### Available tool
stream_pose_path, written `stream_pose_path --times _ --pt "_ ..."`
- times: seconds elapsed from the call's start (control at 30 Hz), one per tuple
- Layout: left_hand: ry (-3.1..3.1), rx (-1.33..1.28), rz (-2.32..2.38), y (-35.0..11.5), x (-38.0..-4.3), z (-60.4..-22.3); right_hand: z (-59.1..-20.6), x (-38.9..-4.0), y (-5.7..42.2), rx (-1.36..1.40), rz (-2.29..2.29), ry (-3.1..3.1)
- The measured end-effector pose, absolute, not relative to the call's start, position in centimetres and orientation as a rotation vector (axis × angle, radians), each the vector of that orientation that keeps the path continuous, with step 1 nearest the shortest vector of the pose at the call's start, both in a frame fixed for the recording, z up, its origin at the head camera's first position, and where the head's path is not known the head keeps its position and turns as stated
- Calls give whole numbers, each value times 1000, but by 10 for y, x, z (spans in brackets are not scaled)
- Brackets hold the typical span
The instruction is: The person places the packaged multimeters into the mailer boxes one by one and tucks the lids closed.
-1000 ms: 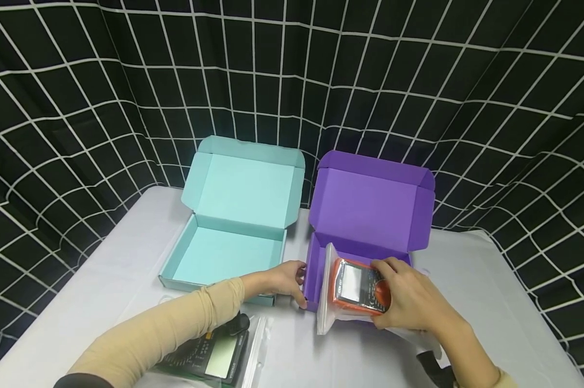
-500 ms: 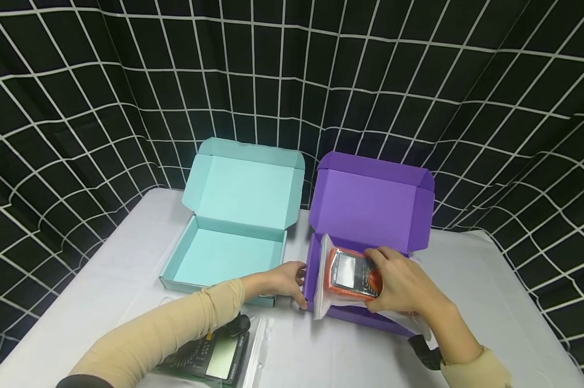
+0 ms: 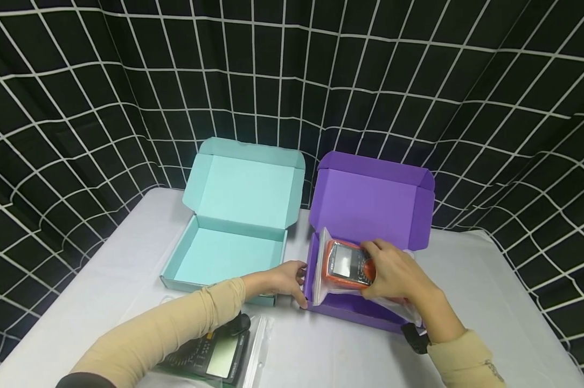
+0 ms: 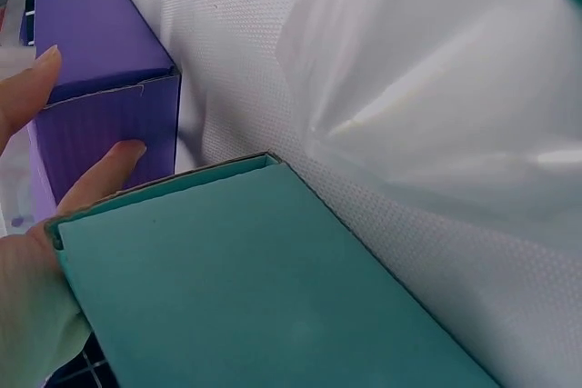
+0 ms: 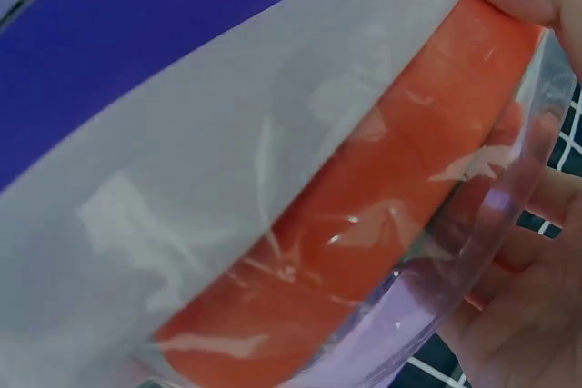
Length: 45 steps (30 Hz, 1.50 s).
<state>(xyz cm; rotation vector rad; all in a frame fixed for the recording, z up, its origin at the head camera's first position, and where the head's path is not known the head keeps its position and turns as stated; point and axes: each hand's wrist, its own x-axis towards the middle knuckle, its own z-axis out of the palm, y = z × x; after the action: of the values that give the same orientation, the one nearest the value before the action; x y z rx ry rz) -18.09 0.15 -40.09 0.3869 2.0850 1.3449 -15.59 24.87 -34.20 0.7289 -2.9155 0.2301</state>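
In the head view my right hand [image 3: 396,275] grips an orange-and-black multimeter [image 3: 342,262] sealed in a clear zip bag [image 3: 320,269]. The bagged meter is within the walls of the purple box [image 3: 369,207], whose lid stands up. Close in the right wrist view, the meter's orange side [image 5: 364,206] shows through the plastic, thumb on one side and fingers on the other. My left hand [image 3: 282,277] holds the purple box by its left wall near the front corner. The left wrist view has its thumb [image 4: 109,170] against that wall.
A light teal box [image 3: 226,253] with its lid up stands left of the purple one. Under my left forearm lies a dark multimeter [image 3: 219,350] in another zip bag [image 3: 255,350]. White cloth [image 3: 476,291] covers the table; a black gridded curtain [image 3: 292,70] hangs behind.
My right hand has carried the bagged multimeter away from me and slightly left, down from over the purple box's front edge into the box. My left hand has stayed put.
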Motion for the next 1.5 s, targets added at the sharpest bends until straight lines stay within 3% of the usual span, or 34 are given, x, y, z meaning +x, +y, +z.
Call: stream_pose_path --times 1.5 --pt "2058 398 1381 1 -181 -402 -381 -182 244 707 226 -3168"
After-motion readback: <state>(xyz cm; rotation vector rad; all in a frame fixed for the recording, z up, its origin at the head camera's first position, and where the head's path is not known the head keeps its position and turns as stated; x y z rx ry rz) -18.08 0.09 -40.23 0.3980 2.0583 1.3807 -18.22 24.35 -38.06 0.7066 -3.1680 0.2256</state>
